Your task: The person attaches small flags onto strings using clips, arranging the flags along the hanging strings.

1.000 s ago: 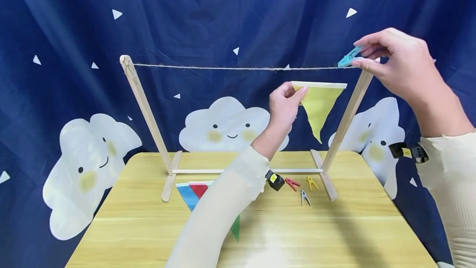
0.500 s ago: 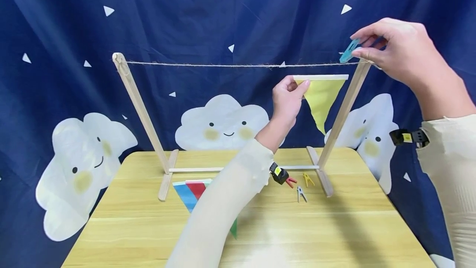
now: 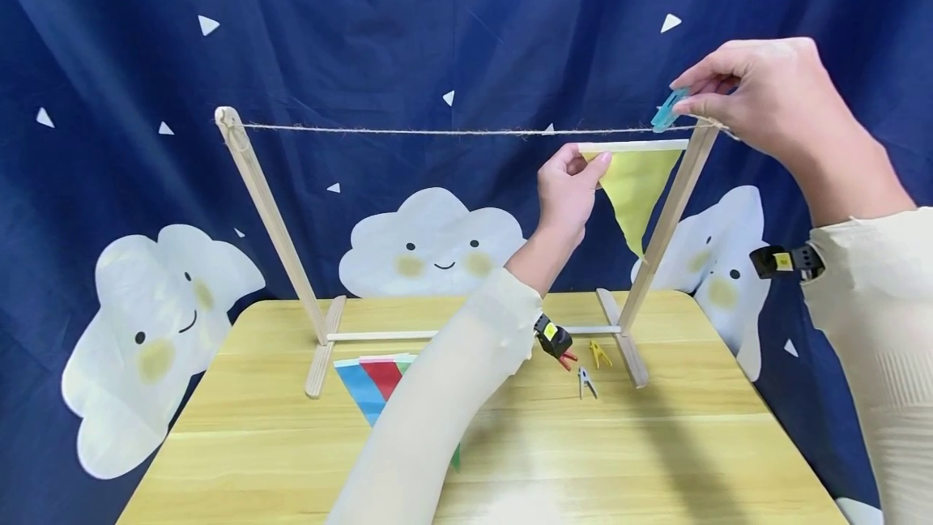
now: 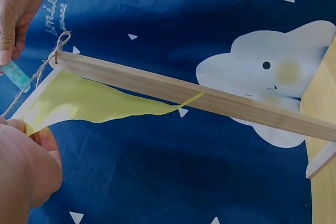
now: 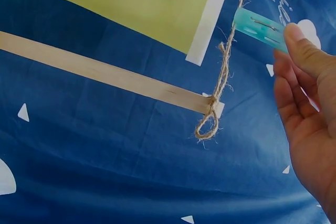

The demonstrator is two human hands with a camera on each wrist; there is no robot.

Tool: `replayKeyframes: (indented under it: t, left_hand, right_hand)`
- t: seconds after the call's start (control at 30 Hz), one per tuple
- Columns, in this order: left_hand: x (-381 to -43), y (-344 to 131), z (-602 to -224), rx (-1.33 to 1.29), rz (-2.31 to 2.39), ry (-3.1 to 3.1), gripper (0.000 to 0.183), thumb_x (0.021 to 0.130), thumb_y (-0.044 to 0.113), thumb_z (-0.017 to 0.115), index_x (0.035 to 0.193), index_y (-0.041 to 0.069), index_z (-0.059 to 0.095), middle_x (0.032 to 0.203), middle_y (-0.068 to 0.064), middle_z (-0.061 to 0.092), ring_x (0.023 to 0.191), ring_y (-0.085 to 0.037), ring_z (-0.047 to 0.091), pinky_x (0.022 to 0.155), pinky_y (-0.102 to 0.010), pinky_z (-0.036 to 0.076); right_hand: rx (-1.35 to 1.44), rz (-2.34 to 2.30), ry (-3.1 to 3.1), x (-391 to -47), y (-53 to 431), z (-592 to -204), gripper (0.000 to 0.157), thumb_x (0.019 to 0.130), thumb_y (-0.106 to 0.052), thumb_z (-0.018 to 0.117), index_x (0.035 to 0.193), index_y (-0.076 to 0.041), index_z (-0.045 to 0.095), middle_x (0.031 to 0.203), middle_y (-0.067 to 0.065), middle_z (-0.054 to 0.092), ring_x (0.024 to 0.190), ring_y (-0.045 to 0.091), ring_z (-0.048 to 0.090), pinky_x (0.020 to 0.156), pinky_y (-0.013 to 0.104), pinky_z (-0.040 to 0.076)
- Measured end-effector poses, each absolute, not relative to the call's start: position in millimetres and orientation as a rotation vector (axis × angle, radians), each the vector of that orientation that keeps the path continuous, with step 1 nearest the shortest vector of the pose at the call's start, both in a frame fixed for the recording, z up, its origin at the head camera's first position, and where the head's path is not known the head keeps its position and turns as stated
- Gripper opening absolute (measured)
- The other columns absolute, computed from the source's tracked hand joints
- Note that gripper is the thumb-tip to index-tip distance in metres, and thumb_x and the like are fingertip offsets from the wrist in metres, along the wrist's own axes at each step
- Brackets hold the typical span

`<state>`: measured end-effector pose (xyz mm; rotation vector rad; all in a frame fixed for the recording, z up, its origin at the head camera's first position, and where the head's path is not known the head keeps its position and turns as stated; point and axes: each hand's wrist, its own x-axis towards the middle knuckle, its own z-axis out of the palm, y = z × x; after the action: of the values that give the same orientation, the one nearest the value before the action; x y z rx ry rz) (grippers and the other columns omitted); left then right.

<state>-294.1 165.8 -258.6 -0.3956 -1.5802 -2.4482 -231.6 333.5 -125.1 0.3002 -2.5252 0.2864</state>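
Note:
My left hand [image 3: 567, 194] pinches the upper left corner of a yellow triangular pennant [image 3: 641, 185] with a white top band. The pennant hangs point down, its band just below the twine [image 3: 437, 132] and its right end overlapping the right post [image 3: 666, 225] in the head view. Thumb and fingers of my right hand [image 3: 765, 96] pinch a light blue clothespin [image 3: 666, 110] above the band, near the twine's right end. In the right wrist view the tip of the clothespin [image 5: 257, 27] is right at the twine [image 5: 227, 61], with the white band [image 5: 210, 19] beside it.
The twine runs between two wooden posts, the left post [image 3: 273, 225] standing at the table's [image 3: 240, 444] far side. Red [image 3: 567, 360], yellow [image 3: 600, 353] and grey [image 3: 586, 383] clothespins lie near the right foot. Blue [image 3: 360, 387], red [image 3: 382, 375] and green pennants lie partly under my left sleeve [image 3: 437, 420].
My left hand has raised the yellow pennant closer to the twine and a little to the right. The right hand has shifted slightly left with the clothespin. The view has shifted slightly.

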Motion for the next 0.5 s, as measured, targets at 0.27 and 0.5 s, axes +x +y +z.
replayKeyframes:
  t: [0.27, 0.5]
  left_hand:
    - [-295.8, 170.7, -256.5, -0.4, -2.456, -1.567, 0.013, 0.092, 0.002, 0.076, 0.103, -0.002, 0.073, 0.084, -0.008, 0.072, 0.068, -0.004, 0.06, 0.062, -0.016, 0.051]
    - [-296.2, 170.7, -254.1, -0.417, -2.446, -1.563, 0.014, 0.092, 0.002, 0.075, 0.105, -0.002, 0.073, 0.084, -0.008, 0.072, 0.068, -0.003, 0.06, 0.062, -0.016, 0.051]
  right_hand:
    - [0.269, 0.321, -2.564, -237.6, 332.4, -126.0, 0.028, 0.096, -0.022, 0.074, 0.117, -0.004, 0.078, 0.105, 0.02, 0.074, 0.081, 0.015, 0.052, 0.066, 0.001, 0.035]
    - [0.283, 0.313, -2.564, -242.6, 330.4, -127.8, 0.024, 0.094, -0.021, 0.076, 0.113, -0.005, 0.079, 0.103, 0.019, 0.077, 0.075, 0.004, 0.052, 0.064, 0.001, 0.037]
